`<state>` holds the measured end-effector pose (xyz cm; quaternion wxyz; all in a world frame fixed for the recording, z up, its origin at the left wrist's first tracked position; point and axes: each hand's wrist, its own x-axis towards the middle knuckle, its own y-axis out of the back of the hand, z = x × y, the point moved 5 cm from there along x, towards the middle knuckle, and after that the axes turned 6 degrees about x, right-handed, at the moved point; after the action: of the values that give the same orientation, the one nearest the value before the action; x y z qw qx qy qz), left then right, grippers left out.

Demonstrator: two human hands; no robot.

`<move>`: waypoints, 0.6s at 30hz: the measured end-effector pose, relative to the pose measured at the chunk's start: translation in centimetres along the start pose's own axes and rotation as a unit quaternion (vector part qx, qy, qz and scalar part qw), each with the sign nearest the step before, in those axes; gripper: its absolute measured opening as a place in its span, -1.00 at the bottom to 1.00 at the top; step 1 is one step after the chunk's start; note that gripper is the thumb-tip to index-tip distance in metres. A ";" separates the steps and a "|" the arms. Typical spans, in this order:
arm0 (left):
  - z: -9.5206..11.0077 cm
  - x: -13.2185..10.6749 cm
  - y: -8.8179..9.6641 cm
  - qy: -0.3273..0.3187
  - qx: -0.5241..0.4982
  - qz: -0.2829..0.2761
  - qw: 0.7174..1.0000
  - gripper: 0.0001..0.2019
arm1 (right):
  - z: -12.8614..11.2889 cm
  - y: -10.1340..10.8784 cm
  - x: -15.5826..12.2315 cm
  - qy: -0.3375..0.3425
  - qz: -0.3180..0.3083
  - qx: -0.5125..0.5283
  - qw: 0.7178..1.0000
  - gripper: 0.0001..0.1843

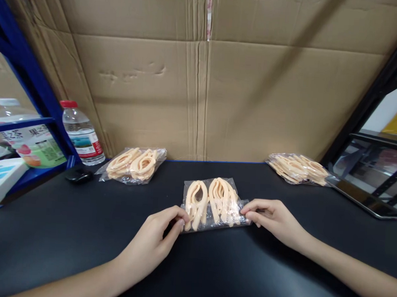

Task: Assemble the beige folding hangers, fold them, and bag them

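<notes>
A clear plastic bag (211,226) lies on the black table in front of me. Inside it are several beige peg-like clips (220,198), in two groups side by side with their rounded ends away from me. My left hand (157,235) pinches the bag's near left corner between thumb and fingers. At the right edge, my right hand (274,221) has a fold of the same bag between thumb and forefinger.
Two more filled bags lie farther back: a left bag (134,165) and a right bag (297,168). Beside the left one are a red-capped water bottle (82,136) and a black mouse (79,175). A tablet-like device (365,199) lies right. Cardboard (138,83) walls the back.
</notes>
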<state>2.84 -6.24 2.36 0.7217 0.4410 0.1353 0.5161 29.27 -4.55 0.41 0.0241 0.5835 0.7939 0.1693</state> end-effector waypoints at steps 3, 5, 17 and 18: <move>0.0 -0.1 -0.1 -0.001 0.006 -0.003 1.000 -0.88 | 0.1 0.0 -0.2 -0.021 -0.020 0.014 0.999 -0.73; 0.0 -0.2 -0.1 -0.008 0.018 -0.001 1.000 -0.84 | 0.0 -0.1 -0.5 -0.016 -0.032 0.014 0.999 -0.65; 0.6 0.1 0.0 -0.052 0.035 0.055 0.997 -0.85 | -0.6 -0.8 -1.0 0.153 0.031 -0.193 0.969 -0.75; 0.6 0.1 0.0 -0.055 0.037 0.058 0.996 -0.84 | -0.7 -0.8 -1.0 0.161 0.033 -0.195 0.967 -0.74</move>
<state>3.27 -6.45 2.76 0.6803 0.5019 0.0889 0.5267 28.67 -5.92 0.71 0.0041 0.5583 0.7195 0.4131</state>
